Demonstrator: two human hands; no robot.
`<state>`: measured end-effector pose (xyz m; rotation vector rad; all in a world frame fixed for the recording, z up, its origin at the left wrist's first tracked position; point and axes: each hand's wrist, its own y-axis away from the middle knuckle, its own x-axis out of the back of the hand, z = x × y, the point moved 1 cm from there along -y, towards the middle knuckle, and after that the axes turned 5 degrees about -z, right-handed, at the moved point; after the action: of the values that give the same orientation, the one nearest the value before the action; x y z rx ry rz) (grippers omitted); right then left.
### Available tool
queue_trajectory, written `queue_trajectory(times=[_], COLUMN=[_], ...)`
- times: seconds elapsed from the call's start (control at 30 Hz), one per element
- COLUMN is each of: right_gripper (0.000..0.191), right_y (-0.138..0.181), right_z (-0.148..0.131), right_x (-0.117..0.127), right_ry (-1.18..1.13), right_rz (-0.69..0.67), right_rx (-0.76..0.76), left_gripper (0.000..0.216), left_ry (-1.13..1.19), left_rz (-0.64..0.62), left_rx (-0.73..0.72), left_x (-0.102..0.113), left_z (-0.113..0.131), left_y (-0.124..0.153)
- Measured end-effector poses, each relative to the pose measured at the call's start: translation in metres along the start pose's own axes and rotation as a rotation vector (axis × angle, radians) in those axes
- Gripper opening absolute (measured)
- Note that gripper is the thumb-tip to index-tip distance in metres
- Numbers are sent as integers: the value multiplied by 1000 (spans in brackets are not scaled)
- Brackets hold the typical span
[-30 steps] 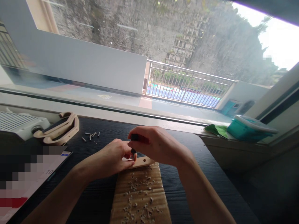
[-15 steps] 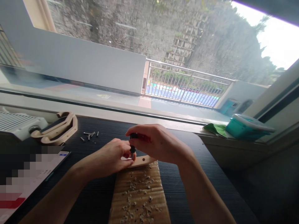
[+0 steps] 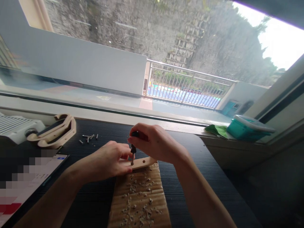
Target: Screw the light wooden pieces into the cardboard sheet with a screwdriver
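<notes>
My right hand (image 3: 155, 142) is closed round the handle of a small screwdriver (image 3: 133, 148) with a black and red grip, held upright, its tip down on a flat wooden piece (image 3: 143, 162). My left hand (image 3: 110, 160) lies on the left end of that wooden piece, fingers curled and pinched close to the screwdriver's tip; what it pinches is hidden. The wooden piece rests on the far end of a corrugated cardboard sheet (image 3: 140, 196) strewn with wood chips.
A black desk (image 3: 201, 177) stands under a window. Several small screws (image 3: 89, 138) lie at the back left beside a curved wooden frame (image 3: 53, 134). A tablet (image 3: 26, 186) lies front left, a white device (image 3: 14, 128) far left, a teal box (image 3: 247, 128) on the sill.
The view has shifted slightly. My right hand has risen a little with the screwdriver, whose shaft now shows more. My left hand stays on the wooden piece.
</notes>
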<state>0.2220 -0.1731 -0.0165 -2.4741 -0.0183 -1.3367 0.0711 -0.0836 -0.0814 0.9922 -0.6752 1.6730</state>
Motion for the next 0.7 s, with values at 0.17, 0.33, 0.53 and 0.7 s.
queue_trajectory(times=[0.17,0.33,0.53,0.7], right_gripper=[16,17,17,22], right_y=[-1,3,5,0], right_z=[-2,-3,-3,0], right_x=[0,2,4,1], right_ry=[32,45,45,54], right_rz=[-4,-21,-28,-32], right_rx=[3,55,87,50], left_gripper=[19,16,13,14], left_ry=[-84,-84,-121,-121], left_rz=[7,11,47,-11], left_rx=[-41,-29,18,50], left_x=[2,2,2,0], left_z=[-1,2,5,6], left_y=[2,2,2,2])
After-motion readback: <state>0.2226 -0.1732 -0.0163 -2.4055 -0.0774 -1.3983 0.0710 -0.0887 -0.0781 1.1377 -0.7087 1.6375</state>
